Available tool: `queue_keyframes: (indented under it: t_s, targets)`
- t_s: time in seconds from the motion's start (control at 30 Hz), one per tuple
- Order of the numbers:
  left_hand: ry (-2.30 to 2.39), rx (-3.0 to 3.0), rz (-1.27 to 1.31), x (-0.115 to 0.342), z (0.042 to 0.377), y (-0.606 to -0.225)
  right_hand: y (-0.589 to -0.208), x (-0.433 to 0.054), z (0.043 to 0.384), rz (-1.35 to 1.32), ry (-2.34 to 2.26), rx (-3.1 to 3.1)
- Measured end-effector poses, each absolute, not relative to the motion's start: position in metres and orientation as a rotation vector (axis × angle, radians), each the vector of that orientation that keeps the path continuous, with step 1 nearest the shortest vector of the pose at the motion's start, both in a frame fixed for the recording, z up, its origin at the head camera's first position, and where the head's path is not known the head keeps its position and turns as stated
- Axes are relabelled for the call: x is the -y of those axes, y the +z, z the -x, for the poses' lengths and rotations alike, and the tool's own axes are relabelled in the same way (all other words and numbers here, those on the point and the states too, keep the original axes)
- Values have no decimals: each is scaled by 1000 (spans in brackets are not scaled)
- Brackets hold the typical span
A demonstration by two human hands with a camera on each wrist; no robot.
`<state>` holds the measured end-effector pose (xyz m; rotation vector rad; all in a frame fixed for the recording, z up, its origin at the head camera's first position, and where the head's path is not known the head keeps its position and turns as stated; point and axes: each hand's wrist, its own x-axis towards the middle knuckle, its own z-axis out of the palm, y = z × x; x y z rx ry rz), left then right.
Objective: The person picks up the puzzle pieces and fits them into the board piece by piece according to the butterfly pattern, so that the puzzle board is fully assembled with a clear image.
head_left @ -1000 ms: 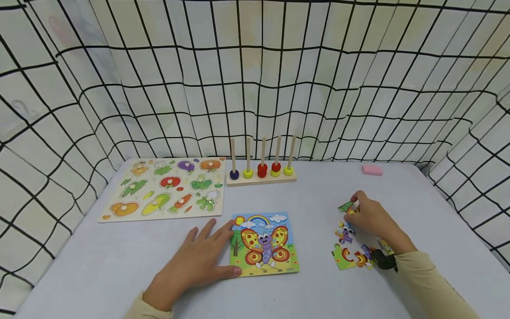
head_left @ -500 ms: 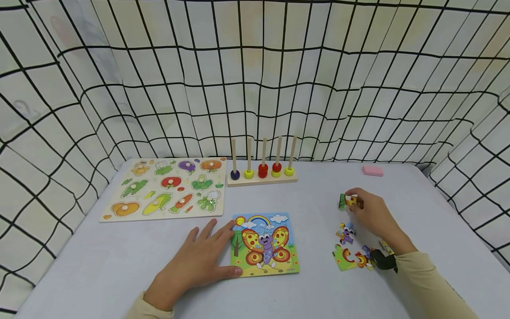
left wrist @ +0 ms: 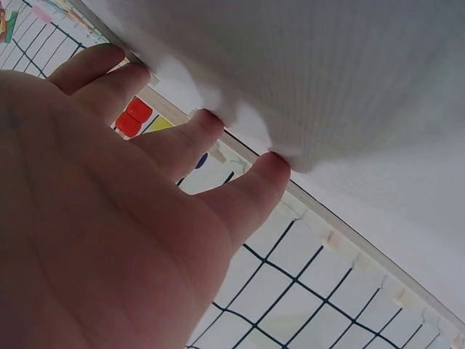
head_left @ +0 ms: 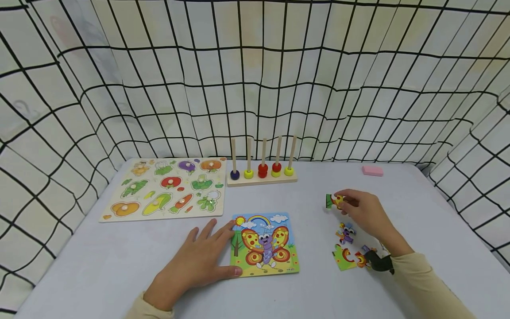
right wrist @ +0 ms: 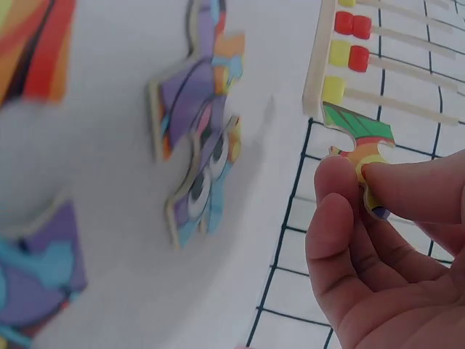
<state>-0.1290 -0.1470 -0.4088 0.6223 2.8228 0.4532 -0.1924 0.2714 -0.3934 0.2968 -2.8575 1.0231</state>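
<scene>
Right hand (head_left: 364, 212): raised above the table (head_left: 99, 266), fingertips pinching one puzzle piece (head_left: 334, 201); in the right wrist view the thumb and forefinger close on the same piece (right wrist: 361, 145), which shows green, red and yellow print.

Left hand (head_left: 195, 261): flat on the table, fingers spread and straight, fingertips touching the left edge of the butterfly puzzle board (head_left: 264, 244); it grips nothing. The left wrist view shows the spread fingers (left wrist: 247, 196) from beneath.

Held piece, position: in the air, right of the board and well apart from it, above the loose pieces.

Loose pieces (head_left: 350, 252): several lie on the table near the right wrist, among them a purple face piece (head_left: 345, 233) and a green-edged piece (head_left: 342, 258); the right wrist view shows the face piece (right wrist: 200, 163) close up, blurred.

Progress, as judged: one piece is lifted and not yet brought to the board; the rest lie unplaced. The board shows a full butterfly picture; whether any piece is seated in it cannot be told.

Surroundings: a vegetable peg puzzle (head_left: 165, 188) at the far left, a bead rack with five rods (head_left: 262, 170) behind the board, a pink block (head_left: 372, 170) at the far right, netting (head_left: 255, 79) around the table.
</scene>
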Motion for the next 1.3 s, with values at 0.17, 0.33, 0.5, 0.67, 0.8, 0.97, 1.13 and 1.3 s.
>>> queue_keyframes:
  t_s: [0.17,0.33,0.5,0.67,0.8,0.97,1.13,1.3]
  targets:
    - [453,-2823,-616,147,129,-409,-393,-263,192,-365,1035,2852]
    - [456,-2822,-611,147,129,-409,-392,-251,190,-423,1072,2834]
    - [462,-2825,-616,147,129,-409,-392,-240,188,-449,1135,2830]
    - [457,-2825,-620,147,128,-409,-391,-228,186,-462,1153,2854]
    - [458,-2821,-612,147,128,-408,-389,-219,184,-455,1183,2880]
    - [458,-2823,-605,146,128,-408,-390,-208,184,-478,1220,2885]
    - [460,-2827,-608,147,129,-408,-390,-198,184,-507,1255,2876]
    - [452,-2833,-615,147,129,-409,-391,-187,184,-550,1277,2868]
